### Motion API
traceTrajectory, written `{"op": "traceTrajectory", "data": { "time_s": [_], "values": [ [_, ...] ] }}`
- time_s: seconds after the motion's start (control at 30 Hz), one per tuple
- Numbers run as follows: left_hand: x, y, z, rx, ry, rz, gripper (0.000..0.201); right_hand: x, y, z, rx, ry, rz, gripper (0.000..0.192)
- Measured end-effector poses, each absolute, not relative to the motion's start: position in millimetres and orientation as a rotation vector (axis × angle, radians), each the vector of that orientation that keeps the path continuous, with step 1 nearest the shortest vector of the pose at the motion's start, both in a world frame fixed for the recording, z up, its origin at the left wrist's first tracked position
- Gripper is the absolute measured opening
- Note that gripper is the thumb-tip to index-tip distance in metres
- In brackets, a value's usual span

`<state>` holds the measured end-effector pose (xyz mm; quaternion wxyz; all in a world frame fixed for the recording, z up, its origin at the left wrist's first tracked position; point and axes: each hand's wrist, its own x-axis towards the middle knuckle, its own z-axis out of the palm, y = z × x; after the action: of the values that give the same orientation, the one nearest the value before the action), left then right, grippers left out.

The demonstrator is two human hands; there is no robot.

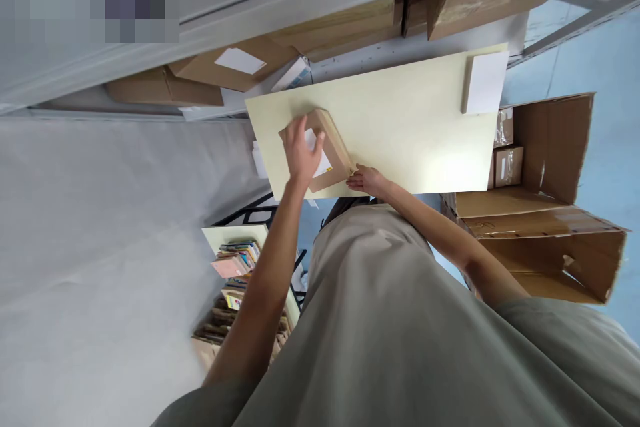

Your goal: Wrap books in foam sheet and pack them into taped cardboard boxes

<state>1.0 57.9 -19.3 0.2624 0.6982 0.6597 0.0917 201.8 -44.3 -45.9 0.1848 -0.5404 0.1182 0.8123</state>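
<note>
Lowest in the frame is the person's grey-green shirt, with both bare arms reaching up toward frame centre. Lower left of centre, beside the left forearm, a small shelf [235, 280] holds a stack of coloured books or booklets, lying flat.

At frame centre the left hand [301, 155] lies flat on top of a small cardboard parcel [330, 147], its grip spread apart, fingers splayed over the white label [320, 159] rather than closed around anything. The parcel rests on the near left part of a pale yellow bench [400, 127], tilted against the bench's edges. The right hand [367, 180] sits just right of the parcel at the bench's near edge, fingertips touching the parcel's lower right corner; its fingers look loosely curled, and whether they pinch anything cannot be told.

At the right of the frame, beside the bench, a large open carton [555, 147] stands with flaps up; inside it are smaller brown taped boxes [509, 165]. Nearer, lower right, another open carton [565, 253] shows little of its inside.

On the bench's far right corner lies a white-faced flat packet [484, 82]. Beyond the bench, along the top of the frame, more brown cartons [350, 27] lie under a grey shelf, one with a white label.
</note>
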Motion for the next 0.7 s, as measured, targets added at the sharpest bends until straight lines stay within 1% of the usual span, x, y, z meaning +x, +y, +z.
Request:
{"op": "traceTrajectory", "data": {
  "time_s": [0.07,0.13,0.2,0.27,0.3,0.33,0.4,0.47,0.6,0.67,0.7],
  "values": [
    [-6,94,-24,1.858,1.807,0.238,0.079,199,-39,-40,-1.474,0.435,2.271,0.041],
    [-8,121,-26,1.794,1.769,0.186,0.080,200,-35,-34,-1.451,0.452,2.213,0.039],
    [-8,133,-22,1.754,1.742,0.234,0.076,207,-36,-25,-1.480,0.371,2.105,0.035],
    [-7,129,-12,1.729,1.751,0.368,0.068,220,-41,-14,-1.515,0.162,1.960,0.032],
    [-7,123,-7,1.710,1.761,0.434,0.064,228,-45,-8,-1.526,0.017,1.876,0.036],
    [-7,115,-2,1.683,1.767,0.484,0.061,236,-50,-2,-1.534,-0.137,1.784,0.043],
    [-6,92,6,1.609,1.763,0.534,0.055,255,-58,9,-1.557,-0.419,1.597,0.066],
    [-1,67,7,1.514,1.759,0.555,0.052,273,-62,16,-1.622,-0.611,1.447,0.081],
    [21,21,-1,1.287,1.798,0.485,0.049,297,-56,8,-1.891,-0.836,1.247,0.090],
    [34,5,-4,1.218,1.852,0.335,0.053,300,-51,-2,-2.051,-0.960,1.166,0.092],
    [39,0,-6,1.200,1.882,0.253,0.058,300,-49,-7,-2.120,-1.029,1.139,0.093]
  ]
}}
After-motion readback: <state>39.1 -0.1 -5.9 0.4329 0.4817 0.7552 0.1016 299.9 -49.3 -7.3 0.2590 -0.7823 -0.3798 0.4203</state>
